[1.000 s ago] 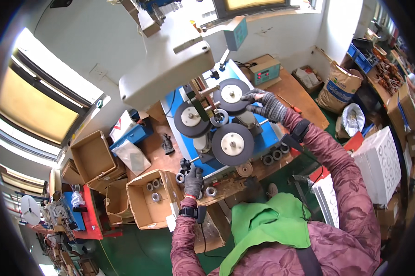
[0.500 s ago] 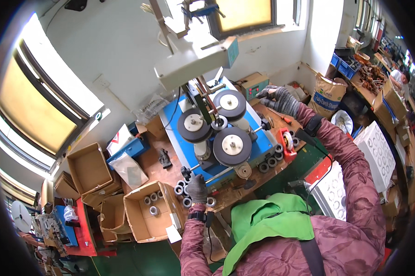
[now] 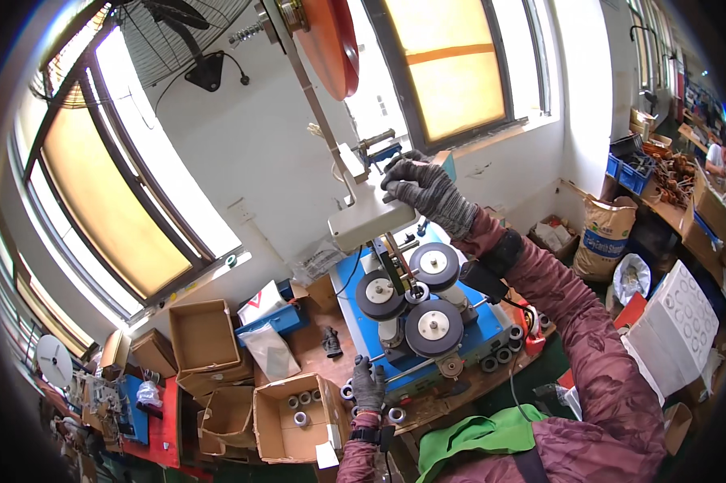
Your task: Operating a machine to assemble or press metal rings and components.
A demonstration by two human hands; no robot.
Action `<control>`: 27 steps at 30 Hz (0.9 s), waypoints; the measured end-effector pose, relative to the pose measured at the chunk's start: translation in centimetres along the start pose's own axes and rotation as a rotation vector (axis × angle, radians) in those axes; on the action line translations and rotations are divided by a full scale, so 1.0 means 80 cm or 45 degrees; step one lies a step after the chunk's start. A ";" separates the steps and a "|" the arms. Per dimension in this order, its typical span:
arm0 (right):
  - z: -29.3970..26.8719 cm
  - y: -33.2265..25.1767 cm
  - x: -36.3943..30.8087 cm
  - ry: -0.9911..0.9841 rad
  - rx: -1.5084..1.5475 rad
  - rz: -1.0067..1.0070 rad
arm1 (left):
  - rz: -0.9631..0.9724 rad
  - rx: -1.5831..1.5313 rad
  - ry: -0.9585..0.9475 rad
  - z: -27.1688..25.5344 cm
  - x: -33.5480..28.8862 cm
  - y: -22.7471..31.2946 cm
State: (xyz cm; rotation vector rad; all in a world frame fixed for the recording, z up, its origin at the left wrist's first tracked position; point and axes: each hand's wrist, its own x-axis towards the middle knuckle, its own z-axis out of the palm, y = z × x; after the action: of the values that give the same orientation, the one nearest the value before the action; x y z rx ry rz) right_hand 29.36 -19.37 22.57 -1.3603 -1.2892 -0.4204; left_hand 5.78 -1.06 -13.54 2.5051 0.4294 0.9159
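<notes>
Grey knit gloves cover both hands in the head view. The right hand (image 3: 431, 193) is raised high, at the upper right end of the pale housing (image 3: 369, 219) above a blue machine (image 3: 355, 310); its fingers are bent and bunched together. Whether they grip the housing or just pass in front of it I cannot tell. The left hand (image 3: 368, 388) is low, by the machine's front left corner near the front edge of the brown worktop (image 3: 305, 352), fingers pointing away from the wrist; they are too small and dark to show how far they open or what they touch.

Between three black rollers (image 3: 433, 325) on the machine sits a grey ring (image 3: 417, 300). Loose rings (image 3: 397, 420) lie near the left hand at the worktop's front edge, and a dark ring cluster (image 3: 504, 348) stands toward its front right corner. Left of that hand, a cardboard box (image 3: 294, 452) holds several pale rings (image 3: 301, 423). A dark spare glove (image 3: 331, 344) lies on the worktop left of the machine.
</notes>
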 end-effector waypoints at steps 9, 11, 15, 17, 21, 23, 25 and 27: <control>-0.021 0.020 -0.050 -0.426 0.165 0.602 | -0.199 -0.467 0.275 -0.065 0.045 0.087; 0.002 0.038 -0.094 -0.601 0.050 0.680 | -0.274 -0.735 0.187 -0.063 0.064 0.115; 0.041 0.063 -0.222 -0.528 0.101 0.790 | -0.056 -0.720 -0.012 -0.043 0.076 0.163; 0.046 0.066 -0.288 -0.677 0.024 0.932 | -0.257 -1.026 -0.256 -0.022 0.061 0.187; 0.042 0.056 -0.380 -0.875 -0.096 1.033 | -0.454 -1.215 -0.635 0.018 0.039 0.215; 0.037 0.059 -0.398 -0.773 0.062 1.108 | -0.434 -1.018 -0.809 0.024 0.033 0.219; 0.032 0.063 -0.408 -0.755 0.146 1.205 | -0.400 -0.958 -0.774 0.023 0.040 0.218; 0.028 0.069 -0.413 -0.605 0.323 1.271 | -0.399 -0.875 -0.583 0.021 0.056 0.214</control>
State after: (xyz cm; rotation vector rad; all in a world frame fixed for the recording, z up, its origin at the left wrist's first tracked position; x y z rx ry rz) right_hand 22.16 -30.28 -8.34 -1.7329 -0.8173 0.7609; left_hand 12.52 -14.26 -3.76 1.8571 0.2781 0.2736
